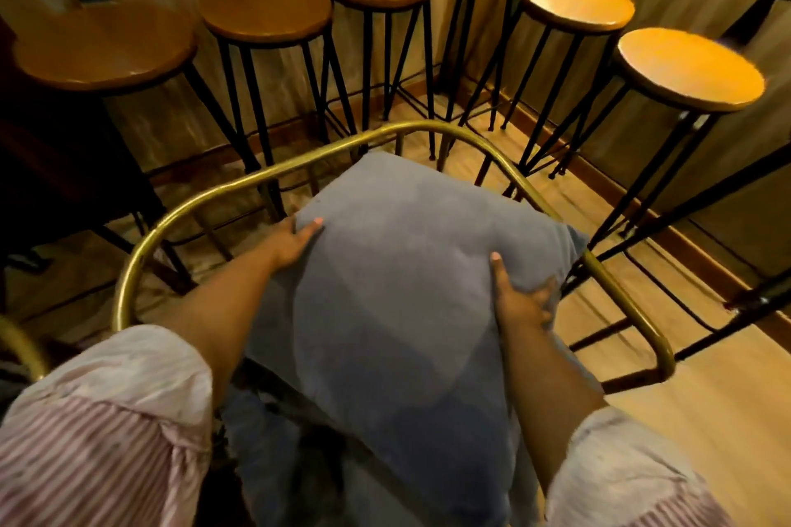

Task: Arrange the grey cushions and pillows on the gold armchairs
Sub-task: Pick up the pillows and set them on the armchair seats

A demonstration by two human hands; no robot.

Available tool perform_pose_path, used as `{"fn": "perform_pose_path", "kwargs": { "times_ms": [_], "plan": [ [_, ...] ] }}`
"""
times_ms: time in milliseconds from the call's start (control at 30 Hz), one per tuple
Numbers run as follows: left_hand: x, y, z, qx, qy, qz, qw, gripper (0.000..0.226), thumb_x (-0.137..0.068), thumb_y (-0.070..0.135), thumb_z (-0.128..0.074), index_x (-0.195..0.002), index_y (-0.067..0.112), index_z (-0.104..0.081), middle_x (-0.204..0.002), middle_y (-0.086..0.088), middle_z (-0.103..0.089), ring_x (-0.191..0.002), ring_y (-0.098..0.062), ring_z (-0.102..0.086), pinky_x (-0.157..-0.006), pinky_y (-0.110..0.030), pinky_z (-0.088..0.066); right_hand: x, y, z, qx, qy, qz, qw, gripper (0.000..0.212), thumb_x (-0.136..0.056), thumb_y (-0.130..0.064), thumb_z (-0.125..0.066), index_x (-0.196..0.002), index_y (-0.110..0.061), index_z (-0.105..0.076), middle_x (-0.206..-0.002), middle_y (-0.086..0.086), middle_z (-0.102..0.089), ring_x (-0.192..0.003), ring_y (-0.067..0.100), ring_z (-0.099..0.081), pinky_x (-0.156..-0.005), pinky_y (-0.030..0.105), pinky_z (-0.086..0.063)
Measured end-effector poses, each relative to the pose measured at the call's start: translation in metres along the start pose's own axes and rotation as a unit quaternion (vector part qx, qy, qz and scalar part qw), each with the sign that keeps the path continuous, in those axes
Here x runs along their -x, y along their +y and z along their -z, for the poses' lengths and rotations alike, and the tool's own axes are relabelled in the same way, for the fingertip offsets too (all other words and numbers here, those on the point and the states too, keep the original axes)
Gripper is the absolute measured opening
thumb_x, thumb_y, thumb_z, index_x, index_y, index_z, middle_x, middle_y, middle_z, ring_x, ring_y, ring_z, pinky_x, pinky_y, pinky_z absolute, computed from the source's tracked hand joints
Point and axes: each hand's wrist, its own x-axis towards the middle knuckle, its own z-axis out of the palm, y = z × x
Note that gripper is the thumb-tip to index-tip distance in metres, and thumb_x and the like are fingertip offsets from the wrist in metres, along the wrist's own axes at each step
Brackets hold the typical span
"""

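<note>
A large grey pillow (398,282) fills the middle of the view, held over the gold armchair (325,152), whose curved brass rail rings it on the left, back and right. My left hand (295,242) grips the pillow's left edge, thumb on top. On the right side, my right hand (520,297) clutches the pillow with its fingers wrapped round the edge. The chair's seat is hidden under the pillow. More grey fabric (265,454) shows below, near my body.
Several round wooden bar stools (578,2) on black metal legs stand in an arc behind the chair, close to the walls. Another gold rail (25,349) curves at the far left. Wooden floor (706,406) lies to the right.
</note>
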Motion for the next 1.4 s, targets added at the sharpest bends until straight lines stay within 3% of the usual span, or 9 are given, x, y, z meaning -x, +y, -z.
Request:
{"fn": "perform_pose_path", "kwargs": {
  "times_ms": [233,333,467,633,800,967,1133,1400],
  "plan": [
    [-0.033,-0.017,0.005,0.033,0.014,0.092,0.995,0.115,-0.062,0.083,-0.051,-0.151,0.019,-0.019,-0.158,-0.015,-0.022,-0.140,-0.043,-0.028,-0.113,-0.057,-0.023,-0.022,0.015,-0.002,-0.024,-0.002,-0.004,1.000,0.117,-0.065,-0.072,-0.066,-0.153,-0.032,0.001,-0.162,0.011,-0.007,-0.147,0.040,-0.013,-0.117,0.056,-0.015],
    [-0.025,-0.027,-0.005,0.029,0.031,0.101,0.994,0.108,-0.067,0.079,-0.051,-0.150,0.018,-0.021,-0.157,-0.015,-0.024,-0.140,-0.043,-0.029,-0.111,-0.055,-0.026,-0.017,0.024,0.003,-0.042,-0.011,0.002,0.999,0.125,-0.055,-0.079,-0.066,-0.152,-0.035,-0.001,-0.162,0.010,-0.009,-0.146,0.039,-0.014,-0.117,0.059,-0.018],
    [-0.005,-0.034,-0.008,0.051,0.036,0.077,0.995,0.099,-0.070,0.075,-0.053,-0.149,0.021,-0.027,-0.156,-0.014,-0.027,-0.140,-0.041,-0.030,-0.111,-0.053,-0.027,-0.007,0.043,0.019,-0.105,-0.045,0.016,0.993,0.149,-0.024,-0.089,-0.064,-0.150,-0.033,-0.007,-0.159,0.004,-0.022,-0.144,0.034,-0.027,-0.114,0.055,-0.028],
    [0.034,-0.033,-0.002,0.100,0.038,0.047,0.993,0.100,-0.066,0.077,-0.056,-0.147,0.024,-0.029,-0.154,-0.012,-0.032,-0.136,-0.042,-0.035,-0.108,-0.056,-0.031,0.013,0.058,0.048,-0.158,-0.090,0.034,0.983,0.115,-0.060,-0.067,-0.072,-0.151,-0.026,-0.014,-0.157,0.003,-0.028,-0.141,0.032,-0.033,-0.113,0.051,-0.033],
    [0.098,-0.026,0.009,0.132,0.131,0.038,0.982,0.109,-0.055,0.086,-0.054,-0.144,0.028,-0.032,-0.149,-0.011,-0.041,-0.130,-0.042,-0.043,-0.105,-0.056,-0.038,0.043,0.041,0.076,-0.190,-0.076,0.108,0.973,0.106,-0.065,-0.059,-0.075,-0.150,-0.024,-0.022,-0.154,0.003,-0.035,-0.139,0.031,-0.037,-0.113,0.051,-0.033],
    [0.193,-0.052,0.018,0.166,0.185,0.001,0.969,0.097,-0.059,0.082,-0.056,-0.139,0.031,-0.035,-0.142,-0.011,-0.048,-0.123,-0.041,-0.049,-0.102,-0.056,-0.041,0.096,0.029,0.121,-0.164,-0.091,0.208,0.960,0.101,-0.069,-0.058,-0.073,-0.150,-0.031,-0.020,-0.154,0.002,-0.035,-0.139,0.032,-0.037,-0.112,0.050,-0.033],
    [0.297,-0.098,0.032,0.194,0.254,0.007,0.947,0.083,-0.073,0.070,-0.057,-0.140,0.027,-0.036,-0.143,-0.011,-0.047,-0.124,-0.039,-0.048,-0.101,-0.047,-0.040,0.161,0.030,0.144,-0.145,-0.162,0.272,0.937,0.099,-0.069,-0.055,-0.075,-0.150,-0.033,-0.021,-0.155,0.002,-0.034,-0.139,0.031,-0.036,-0.112,0.050,-0.033],
    [0.439,-0.204,0.081,0.211,0.325,0.072,0.919,0.080,-0.075,0.070,-0.056,-0.139,0.026,-0.036,-0.142,-0.011,-0.046,-0.124,-0.039,-0.047,-0.104,-0.052,-0.040,0.279,0.066,0.103,-0.132,-0.303,0.306,0.893,0.097,-0.070,-0.047,-0.077,-0.149,-0.023,-0.026,-0.154,0.003,-0.036,-0.140,0.028,-0.036,-0.115,0.048,-0.031]
  ]
}}
